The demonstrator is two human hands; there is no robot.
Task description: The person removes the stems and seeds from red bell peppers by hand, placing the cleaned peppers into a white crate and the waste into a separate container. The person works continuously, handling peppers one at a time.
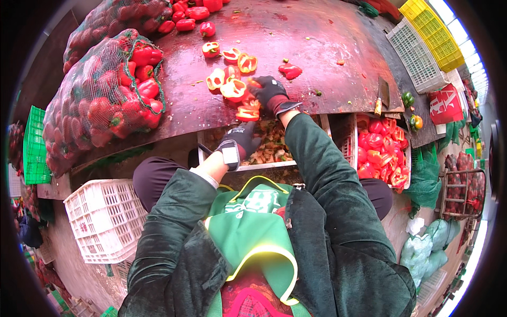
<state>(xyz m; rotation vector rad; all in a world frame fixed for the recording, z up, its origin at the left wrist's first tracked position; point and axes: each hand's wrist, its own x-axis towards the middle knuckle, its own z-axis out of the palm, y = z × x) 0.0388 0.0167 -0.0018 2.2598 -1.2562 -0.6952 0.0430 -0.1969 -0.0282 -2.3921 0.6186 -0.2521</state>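
My right hand, in a dark glove, rests on the stained red tabletop, fingers curled over a red pepper piece. Whether it grips the piece is hidden. My left hand, also gloved, hangs over a white-rimmed crate of pepper scraps, below the table edge. Its thumb stands apart from the fingers and nothing shows in it. Just beyond its fingertips lies a cut pepper piece. Several halved red peppers lie cut side up around my hands.
Mesh sacks of red peppers fill the table's left. A cleaver lies at the right edge, above a crate of red pepper pieces. A white crate stands at my left. Whole peppers sit at the far side.
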